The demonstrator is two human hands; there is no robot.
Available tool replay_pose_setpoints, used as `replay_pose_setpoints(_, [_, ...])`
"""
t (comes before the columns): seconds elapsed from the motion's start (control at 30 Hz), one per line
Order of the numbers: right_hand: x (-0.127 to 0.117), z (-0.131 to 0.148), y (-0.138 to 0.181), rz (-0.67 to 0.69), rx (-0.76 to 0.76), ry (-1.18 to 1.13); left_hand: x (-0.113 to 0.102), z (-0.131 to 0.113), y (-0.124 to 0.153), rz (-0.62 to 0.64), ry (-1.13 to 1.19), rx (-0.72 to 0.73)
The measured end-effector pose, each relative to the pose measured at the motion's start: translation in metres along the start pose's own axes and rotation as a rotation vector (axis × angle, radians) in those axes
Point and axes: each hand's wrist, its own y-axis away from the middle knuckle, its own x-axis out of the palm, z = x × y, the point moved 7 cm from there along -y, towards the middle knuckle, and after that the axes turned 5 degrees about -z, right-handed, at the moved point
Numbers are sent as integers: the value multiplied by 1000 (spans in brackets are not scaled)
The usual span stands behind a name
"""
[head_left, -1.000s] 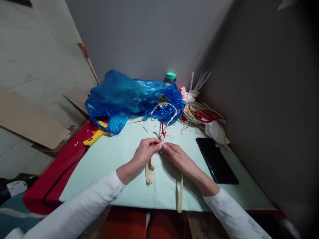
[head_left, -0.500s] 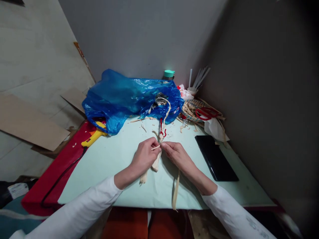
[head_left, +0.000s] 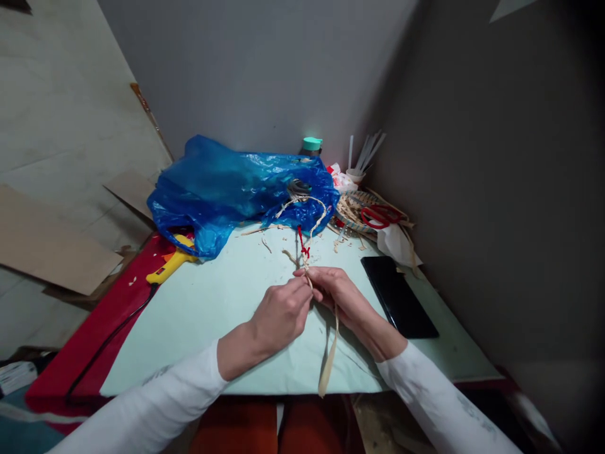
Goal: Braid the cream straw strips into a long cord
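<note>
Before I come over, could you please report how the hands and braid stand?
Left hand, right hand: together, pinching near end of braid. Braid: looped beyond, red string against it. Phone: off right, touching neither hand.

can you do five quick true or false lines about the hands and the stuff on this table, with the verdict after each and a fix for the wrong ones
1. The left hand and right hand meet at the near end of a pale braided cord. True.
2. The flat black device lies to the left of both hands. False: the flat black device lies to their right.
3. A red string shows at the braid just beyond the fingers. True.
4. The green-lidded bottle stands in front of the plastic bag. False: the green-lidded bottle is behind the blue plastic bag.
5. A yellow tool lies beside the bag, on the left. True.
</note>
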Motion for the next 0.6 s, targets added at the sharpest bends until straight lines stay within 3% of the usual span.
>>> replay_pose_setpoints(0.13, [0, 2, 1, -9, 31, -69, -2, -11, 3, 34, -62, 57])
replay_pose_setpoints(0.2, [1, 5, 1, -13, -18, -46, -17, 0, -3, -75, 31, -90])
replay_pose_setpoints(0.3, [3, 3, 0, -13, -46, 4, -27, 38, -4, -252, 260, -508])
replay_pose_setpoints(0.43, [10, 0, -1, 42, -110, 43, 21, 57, -6, 48, 1007, -761])
replay_pose_setpoints(0.5, [11, 0, -1, 22, -165, 120, 35, 59, -4, 114, 1158, -825])
replay_pose_setpoints(0.6, [8, 1, 0, -60, -211, 298, 39, 61, -1, 80, 1235, -877])
